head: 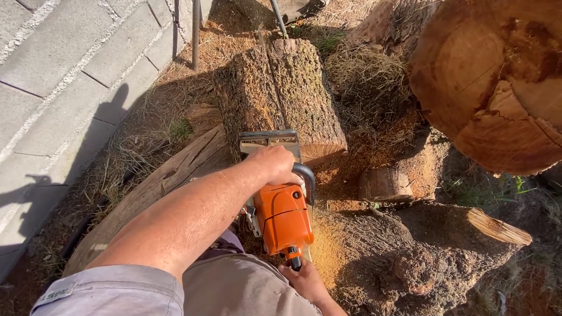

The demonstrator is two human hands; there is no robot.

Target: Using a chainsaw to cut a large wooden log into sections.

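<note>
Chainsaw (283, 216) (orange) gripped by 2 hands, apparently cutting log (281, 96).

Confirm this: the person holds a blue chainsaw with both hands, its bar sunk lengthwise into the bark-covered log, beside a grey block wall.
Not quite. The head view shows the chainsaw is orange, not blue. The rest stands: the left hand grips the front handle, the right hand the rear one, the bar cuts lengthwise into the bark-covered log, and the grey block wall is alongside.

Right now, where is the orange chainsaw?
In the head view, the orange chainsaw is at centre, held by both hands, its bar running along the bark-covered log ahead.
</note>
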